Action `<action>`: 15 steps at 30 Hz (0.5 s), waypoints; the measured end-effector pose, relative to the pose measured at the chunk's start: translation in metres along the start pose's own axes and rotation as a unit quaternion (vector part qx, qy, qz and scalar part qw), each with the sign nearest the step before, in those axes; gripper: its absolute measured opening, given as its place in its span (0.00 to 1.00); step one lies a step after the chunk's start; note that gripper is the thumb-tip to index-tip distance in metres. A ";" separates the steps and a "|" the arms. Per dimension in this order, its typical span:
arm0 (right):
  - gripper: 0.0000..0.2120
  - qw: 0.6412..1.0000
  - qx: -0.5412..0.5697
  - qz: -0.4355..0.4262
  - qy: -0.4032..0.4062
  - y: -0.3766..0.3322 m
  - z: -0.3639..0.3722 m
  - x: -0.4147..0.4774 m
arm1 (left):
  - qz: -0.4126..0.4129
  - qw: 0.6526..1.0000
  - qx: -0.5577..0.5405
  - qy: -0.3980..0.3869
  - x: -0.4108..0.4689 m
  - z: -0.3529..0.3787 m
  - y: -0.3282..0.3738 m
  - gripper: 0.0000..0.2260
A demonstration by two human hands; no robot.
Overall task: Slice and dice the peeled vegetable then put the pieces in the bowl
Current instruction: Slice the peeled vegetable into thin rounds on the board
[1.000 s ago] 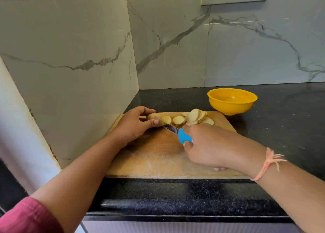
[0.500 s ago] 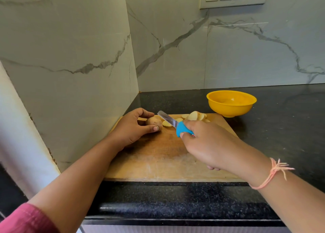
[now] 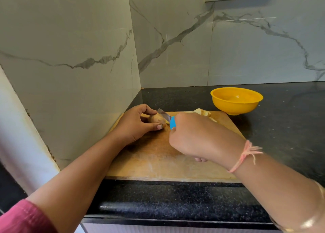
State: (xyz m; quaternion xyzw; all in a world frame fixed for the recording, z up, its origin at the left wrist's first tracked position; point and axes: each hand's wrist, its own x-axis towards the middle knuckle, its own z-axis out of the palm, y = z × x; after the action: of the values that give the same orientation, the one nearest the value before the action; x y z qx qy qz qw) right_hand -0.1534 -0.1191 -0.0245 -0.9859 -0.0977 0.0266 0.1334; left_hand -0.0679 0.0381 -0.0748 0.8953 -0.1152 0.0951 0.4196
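The left hand (image 3: 135,125) is curled over the light brown, peeled lump of vegetable (image 3: 157,120); the thumb lies along its near side and the fingers bend over its top and far side, so the hand pinches it down on the wide wooden cutting board (image 3: 158,159); the lump sits near the far left corner of the board, close to the left edge of the black speckled stone tabletop (image 3: 284,127). The right hand (image 3: 198,136) is closed in a fist round the small knife with a blue handle (image 3: 172,123); only the top of the handle peeks out above the knuckles; the short silver blade points up and away to the left, and its tip is just beside the right end of the lump; I cannot tell if the blade touches it. Behind the right hand, by the far edge of the board, lie pale round slices (image 3: 202,112); the hand hides most of them. The round yellow plastic bowl (image 3: 236,106) stands on the tabletop just past the far right corner of the board, toward the back edge. A thin pink thread band (image 3: 246,155) is tied on the right wrist; a pink sleeve (image 3: 22,218) covers the left upper arm; the near edge of the board lies along the front edge of the tabletop.
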 end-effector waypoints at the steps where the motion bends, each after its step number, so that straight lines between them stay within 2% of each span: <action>1: 0.08 1.000 -0.008 0.001 -0.006 -0.002 -0.001 0.005 | 0.001 1.000 0.001 0.000 0.000 0.000 0.000 0.14; 5: 0.06 1.000 0.014 0.007 -0.023 -0.008 -0.002 0.026 | 0.010 1.000 -0.006 0.004 -0.002 0.000 -0.001 0.12; 9: 0.13 0.999 0.023 0.009 -0.035 -0.007 0.001 0.039 | 0.008 1.000 -0.005 0.008 -0.001 0.002 0.000 0.12; 12: 0.07 0.999 0.029 0.006 -0.020 0.000 0.007 0.035 | 0.007 1.000 0.005 0.011 0.000 0.003 0.002 0.13; 15: 0.05 1.000 0.023 -0.003 -0.017 0.003 0.015 0.025 | 0.002 1.000 0.004 0.013 0.000 0.004 0.003 0.13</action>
State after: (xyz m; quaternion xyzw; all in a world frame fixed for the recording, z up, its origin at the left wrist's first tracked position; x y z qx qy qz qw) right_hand -0.1296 -0.1134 -0.0403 -0.9817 -0.1025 0.0448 0.1543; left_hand -0.0681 0.0333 -0.0752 0.8954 -0.1113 0.1078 0.4175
